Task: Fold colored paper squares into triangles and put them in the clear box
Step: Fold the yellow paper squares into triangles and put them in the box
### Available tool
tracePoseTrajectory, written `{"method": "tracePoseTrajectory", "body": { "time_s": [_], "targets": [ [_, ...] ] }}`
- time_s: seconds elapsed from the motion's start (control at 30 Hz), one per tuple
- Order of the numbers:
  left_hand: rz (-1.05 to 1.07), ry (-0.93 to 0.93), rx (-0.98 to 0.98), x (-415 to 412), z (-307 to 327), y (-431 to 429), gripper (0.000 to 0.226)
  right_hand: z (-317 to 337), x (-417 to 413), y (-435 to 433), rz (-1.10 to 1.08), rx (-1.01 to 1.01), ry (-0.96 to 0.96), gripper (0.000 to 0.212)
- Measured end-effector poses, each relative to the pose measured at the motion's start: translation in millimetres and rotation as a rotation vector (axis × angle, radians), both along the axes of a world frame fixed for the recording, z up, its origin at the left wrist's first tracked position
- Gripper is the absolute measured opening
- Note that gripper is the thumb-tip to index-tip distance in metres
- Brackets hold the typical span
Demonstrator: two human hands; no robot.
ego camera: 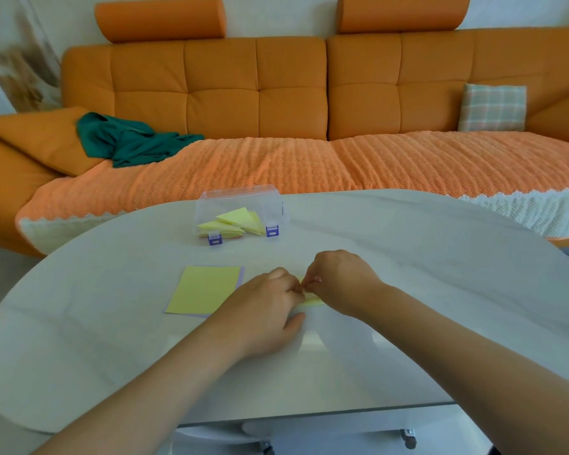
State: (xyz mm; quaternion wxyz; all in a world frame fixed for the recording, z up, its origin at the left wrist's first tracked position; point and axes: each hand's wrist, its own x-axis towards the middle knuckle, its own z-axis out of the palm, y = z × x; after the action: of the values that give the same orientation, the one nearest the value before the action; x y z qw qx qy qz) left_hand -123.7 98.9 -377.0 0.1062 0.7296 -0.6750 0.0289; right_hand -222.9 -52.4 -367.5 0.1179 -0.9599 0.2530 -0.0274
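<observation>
A yellow paper piece (312, 302) lies on the white table (408, 290), mostly hidden under my two hands. My left hand (266, 310) rests on it with fingers curled at its top edge. My right hand (339, 280) pinches the paper's upper corner, fingertips touching the left hand's. Left of them sits a small stack of paper squares (204, 289), yellow on top with a lilac sheet beneath. Farther back stands the clear box (240, 210) with purple latches, lid open, holding several folded yellow triangles (235, 221).
An orange sofa (276, 93) runs behind the table, with a green cloth (128, 139) and a plaid cushion (491, 108) on it. The table's rounded front edge curves near my forearms; castor wheels (408, 438) show beneath.
</observation>
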Motion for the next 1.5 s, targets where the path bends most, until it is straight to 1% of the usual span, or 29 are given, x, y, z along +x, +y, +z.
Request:
{"method": "tracePoseTrajectory", "body": {
  "time_s": [0.1,0.23,0.47,0.57,0.77,0.83,0.9,1.13,1.27,1.33,1.5],
  "targets": [
    [-0.018,-0.034,0.002,-5,-1,4,0.039,2,-1,-1,-0.023,0.066,-0.011,0.018],
    [-0.017,-0.050,0.013,-12,-3,12,0.039,1,-1,-3,-0.024,0.074,-0.016,0.017],
    [0.096,-0.003,-0.001,-32,-12,18,0.039,-4,-5,-4,0.004,0.091,-0.058,0.019],
    [0.117,0.006,0.022,-33,-13,19,0.039,-8,-10,-4,0.082,-0.019,-0.071,0.022],
    [0.094,0.054,0.033,-30,-14,22,0.051,-15,-33,6,0.317,-0.255,-0.129,0.032],
    [0.088,0.062,0.025,-30,-14,23,0.050,-16,-40,9,0.376,-0.336,-0.094,0.035],
    [0.083,0.058,0.021,-30,-14,24,0.047,-17,-47,11,0.399,-0.375,-0.055,0.038],
    [0.083,0.085,0.031,-32,-12,25,0.046,-27,-62,16,0.367,-0.295,-0.067,0.043],
    [0.148,-0.039,0.061,-38,-9,24,0.042,-29,-64,17,0.363,-0.309,-0.059,0.047],
    [0.189,-0.084,0.065,-39,-8,24,0.040,-28,-66,17,0.351,-0.288,-0.080,0.044],
    [0.260,-0.104,0.066,-30,-5,32,0.039,-28,-68,17,0.336,-0.240,-0.100,0.040]
  ]
}}
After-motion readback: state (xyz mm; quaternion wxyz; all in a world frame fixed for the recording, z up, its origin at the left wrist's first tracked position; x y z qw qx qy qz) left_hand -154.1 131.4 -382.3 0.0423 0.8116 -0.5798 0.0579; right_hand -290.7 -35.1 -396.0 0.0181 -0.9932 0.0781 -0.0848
